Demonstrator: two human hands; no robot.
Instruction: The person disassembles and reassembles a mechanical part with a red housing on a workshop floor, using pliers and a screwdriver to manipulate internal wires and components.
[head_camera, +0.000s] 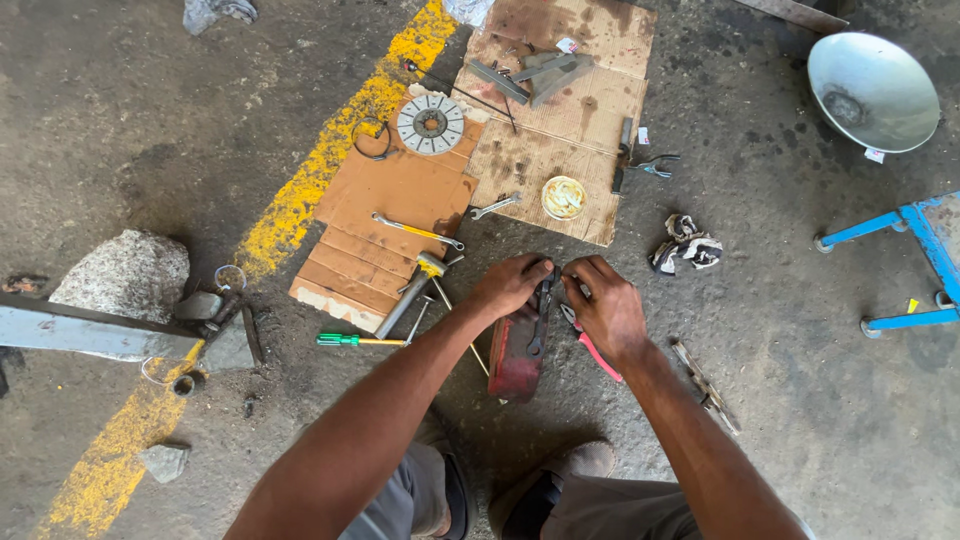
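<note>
Red block (515, 365) on concrete floor (800, 330), left hand (510, 285) pinching dark metal part (541, 315) atop it, right hand (610, 310) gripping pink-handled pliers (590, 345).

A single camera worn on the head looks steeply down at a concrete floor (800, 300) from above, fairly close. The person's own arms and knees enter from the near edge; cardboard (400, 190) lies farther off, centre-left.
</note>
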